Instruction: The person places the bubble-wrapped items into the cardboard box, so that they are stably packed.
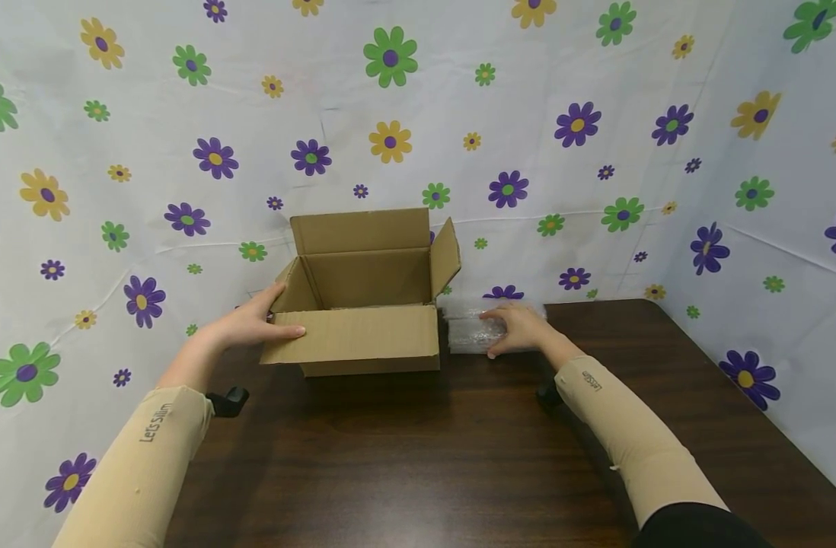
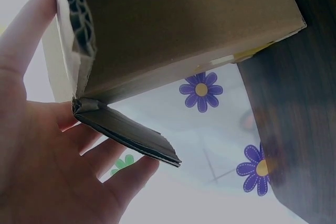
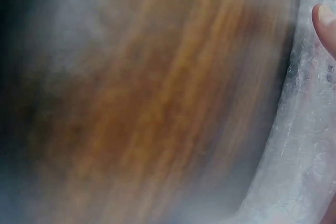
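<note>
An open cardboard box stands at the back of the table in the head view, its flaps raised or folded outward. At its left front corner my left hand holds the box, thumb over the front flap. In the left wrist view, the fingers spread behind the short side flap. To the right of the box lies a clear bubble-wrapped bundle; what is inside cannot be made out. My right hand grips it from above, thumb at its near edge. The right wrist view shows the thumb against the bubble wrap.
A dark wood table extends in front of the box and off to the right. Behind it hangs a white flower-patterned sheet, close to the box's back flap. Something translucent shows faintly inside the box along the front rim.
</note>
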Tool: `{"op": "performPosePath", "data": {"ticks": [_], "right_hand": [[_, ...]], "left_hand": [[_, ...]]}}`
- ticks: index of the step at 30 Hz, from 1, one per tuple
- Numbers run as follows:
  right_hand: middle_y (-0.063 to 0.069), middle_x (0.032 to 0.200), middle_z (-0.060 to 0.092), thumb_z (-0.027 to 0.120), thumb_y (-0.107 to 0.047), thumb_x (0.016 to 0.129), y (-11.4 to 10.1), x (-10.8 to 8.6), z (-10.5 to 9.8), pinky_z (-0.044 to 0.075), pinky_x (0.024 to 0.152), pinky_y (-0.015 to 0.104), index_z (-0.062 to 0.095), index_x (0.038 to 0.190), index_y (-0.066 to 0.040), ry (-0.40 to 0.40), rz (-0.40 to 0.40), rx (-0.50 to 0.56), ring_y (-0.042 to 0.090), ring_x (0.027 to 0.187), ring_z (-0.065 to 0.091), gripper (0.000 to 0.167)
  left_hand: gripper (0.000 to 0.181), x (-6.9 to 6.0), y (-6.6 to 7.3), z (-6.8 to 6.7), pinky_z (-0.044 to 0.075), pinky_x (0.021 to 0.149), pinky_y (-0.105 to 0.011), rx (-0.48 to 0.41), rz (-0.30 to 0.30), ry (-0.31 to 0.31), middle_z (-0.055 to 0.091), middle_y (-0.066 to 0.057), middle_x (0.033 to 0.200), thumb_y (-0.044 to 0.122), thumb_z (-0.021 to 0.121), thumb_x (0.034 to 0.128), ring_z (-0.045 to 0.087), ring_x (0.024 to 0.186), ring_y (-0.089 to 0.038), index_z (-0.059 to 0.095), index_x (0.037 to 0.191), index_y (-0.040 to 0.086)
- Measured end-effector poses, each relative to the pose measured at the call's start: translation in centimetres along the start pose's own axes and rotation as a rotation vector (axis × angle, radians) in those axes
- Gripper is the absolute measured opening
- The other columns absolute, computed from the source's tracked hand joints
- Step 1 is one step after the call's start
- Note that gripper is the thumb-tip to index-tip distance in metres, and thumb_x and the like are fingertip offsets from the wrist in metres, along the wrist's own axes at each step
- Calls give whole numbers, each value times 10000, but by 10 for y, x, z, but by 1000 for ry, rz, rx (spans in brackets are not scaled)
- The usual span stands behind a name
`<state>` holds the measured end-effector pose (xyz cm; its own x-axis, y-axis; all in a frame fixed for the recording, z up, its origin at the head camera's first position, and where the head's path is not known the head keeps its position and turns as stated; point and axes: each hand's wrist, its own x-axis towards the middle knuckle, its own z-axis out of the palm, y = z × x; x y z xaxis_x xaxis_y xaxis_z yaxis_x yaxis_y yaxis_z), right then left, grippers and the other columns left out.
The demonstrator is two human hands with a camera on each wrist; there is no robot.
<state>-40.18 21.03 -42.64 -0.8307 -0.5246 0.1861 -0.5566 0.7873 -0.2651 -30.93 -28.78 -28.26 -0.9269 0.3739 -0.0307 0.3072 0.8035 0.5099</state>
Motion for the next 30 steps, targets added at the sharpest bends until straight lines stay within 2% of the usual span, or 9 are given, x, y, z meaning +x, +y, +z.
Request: {"op": "performPosePath", "data": {"ticks": [7,17,24,30], "right_hand": [[101,1344,576,859,-497,652,0,0,0,372,986,603,583,1349,-175,-9,-5,3,342,1238,501,816],[81,1300,612,866,-477,649,-1,2,-3,420,964,558,607,1315,-161,-25,-1,-8,321,1191,547,781],[83,1332,589,862,-466,668,-4,-1,-12,431,971,543,588,1340,-175,-58,40,12,319,1200,543,782],[94,1358,568,878,-405,676,-8,-3,-27,421,976,571,566,1362,-186,-48,65,58,329,1207,534,785]], "left_hand": [[1071,0,0,-1,134,1102,-644,-3,2,3,38,-333,1552,430,699,872,65,1411,-503,9,1514,-78],[1074,-1,1,0,131,1104,-640,-16,1,-5,29,-337,1551,428,702,871,58,1411,-505,9,1510,-87],[1082,-1,0,0,139,1103,-638,-11,0,-8,29,-339,1550,442,703,867,65,1409,-508,12,1511,-87],[1084,0,-1,0,136,1102,-641,-7,-4,-8,23,-334,1553,452,701,867,59,1411,-504,11,1515,-76]]}}
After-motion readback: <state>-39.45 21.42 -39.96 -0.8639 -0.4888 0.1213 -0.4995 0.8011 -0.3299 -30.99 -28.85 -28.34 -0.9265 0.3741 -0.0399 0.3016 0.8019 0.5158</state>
